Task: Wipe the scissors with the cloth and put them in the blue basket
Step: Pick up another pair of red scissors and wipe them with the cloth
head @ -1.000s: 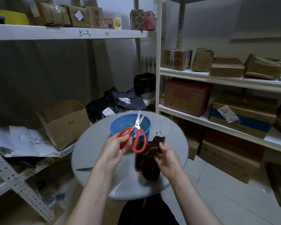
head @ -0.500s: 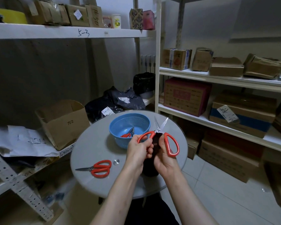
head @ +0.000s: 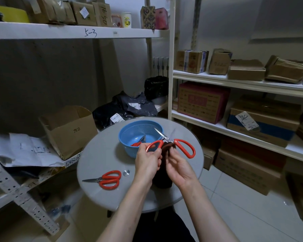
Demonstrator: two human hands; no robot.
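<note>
A round grey glass desk [head: 101, 154] stands between white metal shelves [head: 234, 84] of cardboard boxes, with tiled floor [head: 243, 206] open on its right. The left hand [head: 147, 163] grips one loop of the orange-handled scissors [head: 181, 140]. The right hand [head: 179, 168] pinches the dark brown cloth [head: 163, 182] at their pivot. Their blades have swung left over the blue plastic basket [head: 128, 135]. A second orange pair [head: 110, 179] lies near the desk's left edge.

One wide-angle view, worn on the person's head, faces forward and down, close above the round grey glass-topped table [head: 98, 154] at frame centre. The bare forearms [head: 129, 206] enter from the bottom edge. White metal shelving [head: 234, 84] curves at the sides, and pale floor tiles [head: 234, 198] fill the lower right.
</note>
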